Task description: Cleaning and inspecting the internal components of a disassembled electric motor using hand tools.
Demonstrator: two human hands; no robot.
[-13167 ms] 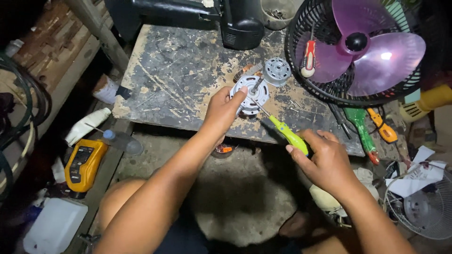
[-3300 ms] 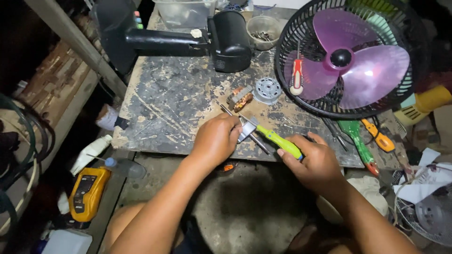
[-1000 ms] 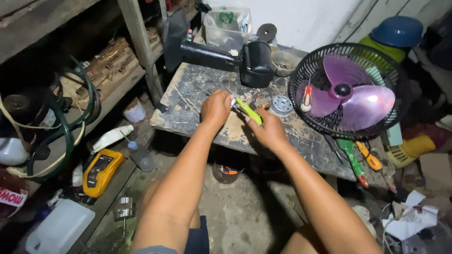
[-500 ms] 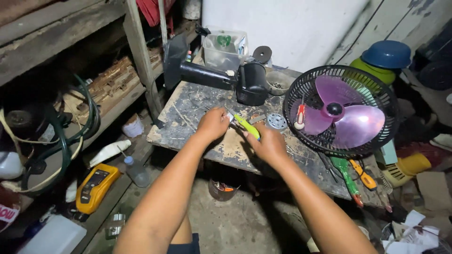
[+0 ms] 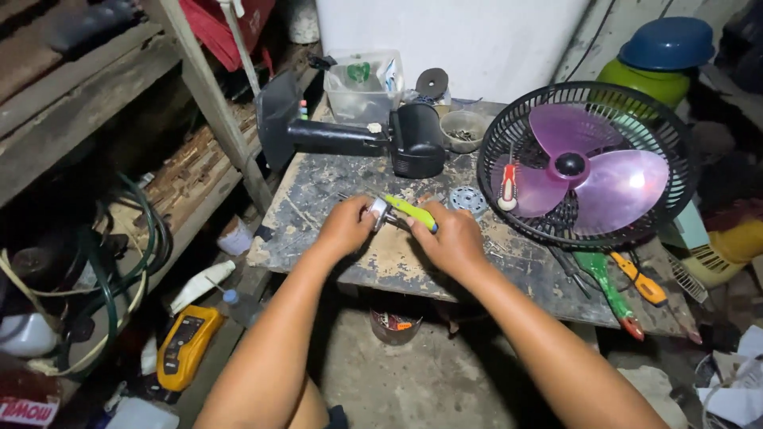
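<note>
Two hands meet over a small metal part on a scuffed worktop.

Well left of the hands, a yellow meter (image 5: pixel 184 346) lies on the floor beside the worktop (image 5: pixel 334 238). The left hand (image 5: pixel 346 228) is curled shut around a small round metal part (image 5: pixel 379 213), which peeks out between its fingertips, just above the worktop. Touching that part from the right is a yellow-green screwdriver (image 5: pixel 411 212), gripped in the closed right hand (image 5: pixel 451 240); its handle juts up and leftward from the fist. Just beyond the right hand lies a round vented metal cap (image 5: pixel 466 199). Farther right stands a black-caged fan (image 5: pixel 586 165) with purple blades.
</note>
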